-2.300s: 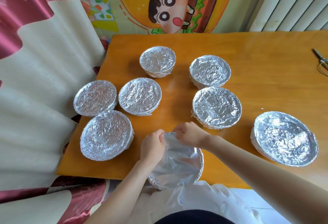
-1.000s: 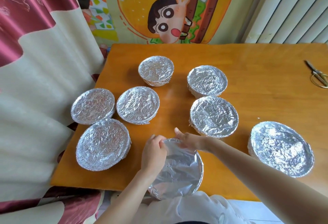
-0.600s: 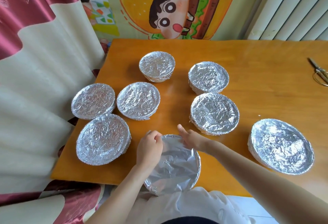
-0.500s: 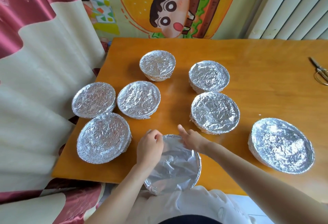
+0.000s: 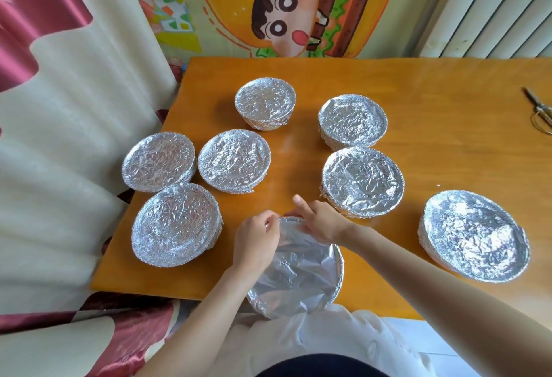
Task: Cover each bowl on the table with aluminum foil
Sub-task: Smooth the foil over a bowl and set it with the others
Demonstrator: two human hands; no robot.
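Looks like the last bowl (image 5: 336,281) — it sits at the near table (image 5: 418,92) edge, under both wrists, with left hand (image 5: 257,242) and right hand (image 5: 321,221) each pinching the foil (image 5: 298,269) at the far rim — next move, I'd say, is crimping that edge down all round.

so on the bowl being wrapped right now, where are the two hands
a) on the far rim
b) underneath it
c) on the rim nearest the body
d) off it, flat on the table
a: the left hand and right hand both sit at the far rim of the nearest bowl, fingers curled on the foil edge there.
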